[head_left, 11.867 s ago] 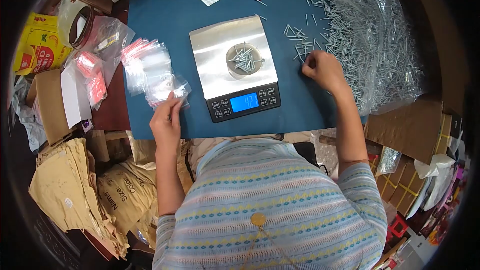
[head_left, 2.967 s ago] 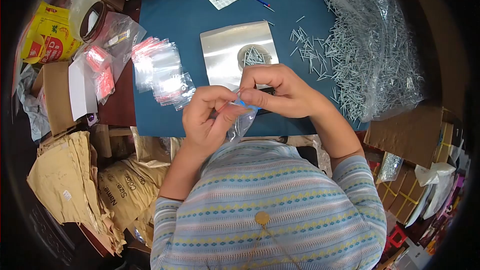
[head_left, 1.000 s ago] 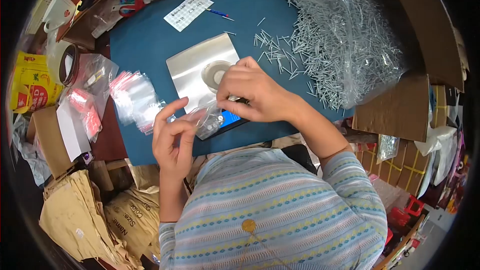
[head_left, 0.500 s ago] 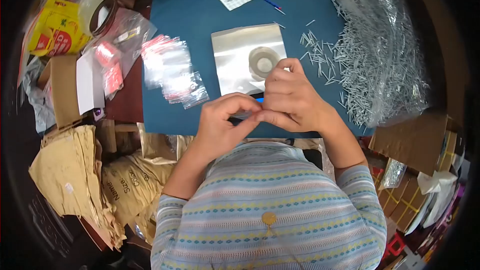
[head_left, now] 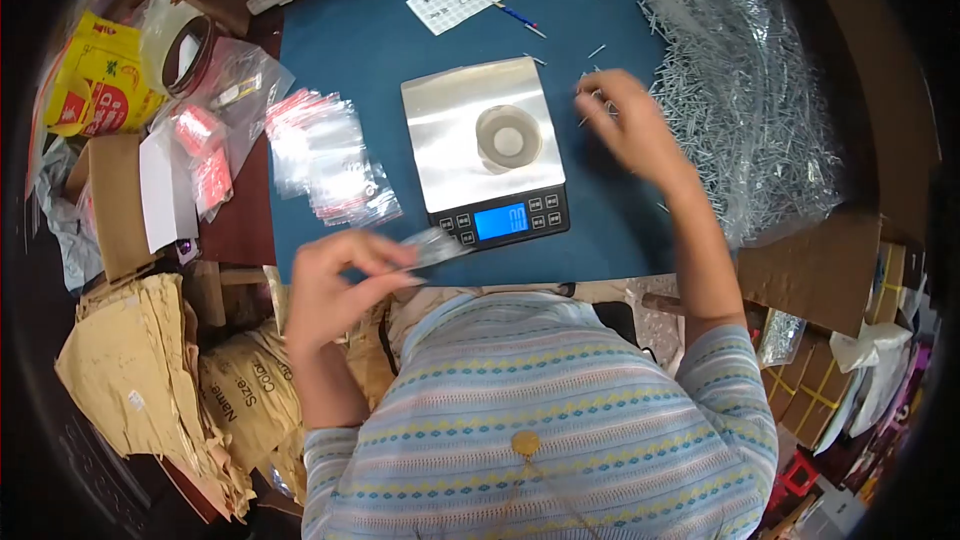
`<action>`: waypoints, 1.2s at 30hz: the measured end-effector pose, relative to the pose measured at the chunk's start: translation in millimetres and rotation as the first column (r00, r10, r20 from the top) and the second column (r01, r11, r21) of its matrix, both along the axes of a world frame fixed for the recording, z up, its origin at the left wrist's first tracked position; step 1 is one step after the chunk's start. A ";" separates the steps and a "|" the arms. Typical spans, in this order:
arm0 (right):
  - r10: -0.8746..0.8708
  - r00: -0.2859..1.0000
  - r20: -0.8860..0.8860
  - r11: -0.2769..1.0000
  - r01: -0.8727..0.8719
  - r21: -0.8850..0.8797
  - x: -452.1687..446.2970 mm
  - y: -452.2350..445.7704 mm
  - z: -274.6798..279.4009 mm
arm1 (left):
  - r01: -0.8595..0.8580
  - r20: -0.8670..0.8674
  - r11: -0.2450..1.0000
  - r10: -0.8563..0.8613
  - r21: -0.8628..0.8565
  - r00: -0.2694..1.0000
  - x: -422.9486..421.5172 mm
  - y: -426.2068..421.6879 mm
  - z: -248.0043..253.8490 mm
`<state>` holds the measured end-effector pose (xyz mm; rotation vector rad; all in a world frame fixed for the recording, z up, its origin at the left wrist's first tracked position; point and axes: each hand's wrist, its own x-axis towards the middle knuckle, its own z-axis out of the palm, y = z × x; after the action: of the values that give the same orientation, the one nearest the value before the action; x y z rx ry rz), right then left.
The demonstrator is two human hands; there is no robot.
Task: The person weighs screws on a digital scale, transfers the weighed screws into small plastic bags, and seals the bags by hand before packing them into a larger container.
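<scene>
My left hand (head_left: 345,280) pinches a small clear plastic bag (head_left: 437,247) near the table's front edge, beside the scale's keypad. The digital scale (head_left: 445,155) has a silver plate and a lit blue display that seems to read 0.0. A round translucent dish (head_left: 490,153) sits on the plate. My right hand (head_left: 635,130) is to the right of the scale, over loose thin metal pins, its thumb and fingers apart. I cannot make out any pin between them. A large heap of these pins (head_left: 690,130), which look like nails or screws, lies just beyond, partly under clear plastic.
On the left lies a stack of clear zip bags (head_left: 325,155) with red edges. A written card (head_left: 458,0) and a blue pen (head_left: 515,15) lie at the back. Farther left stand a cardboard box (head_left: 115,200) and a yellow packet (head_left: 105,80).
The hands were together in front of the scale and have parted. My left hand has moved left with the small bag; my right hand has moved right and away to the pins. The scale's display is uncovered.
</scene>
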<state>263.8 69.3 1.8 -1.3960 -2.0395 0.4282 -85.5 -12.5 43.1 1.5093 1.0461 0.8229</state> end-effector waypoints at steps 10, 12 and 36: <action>-0.544 0.335 0.770 0.784 0.530 0.323 73.1 32.7 -56.0 | -0.309 -0.806 0.939 0.065 -0.150 0.589 -92.3 -29.9 1.8; -0.538 0.396 0.744 0.789 0.547 0.279 63.8 30.4 -61.4 | -0.357 -0.749 0.919 0.119 -0.165 0.652 -75.8 -26.4 2.4; -0.476 0.606 0.638 0.834 0.540 0.109 50.3 8.2 -62.0 | -0.253 -0.600 0.957 0.289 0.146 0.746 -43.7 6.5 -40.1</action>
<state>314.1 77.6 -60.2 -2.3427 -1.9659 -0.2685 -129.2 -5.9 3.0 1.7490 1.7790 0.5497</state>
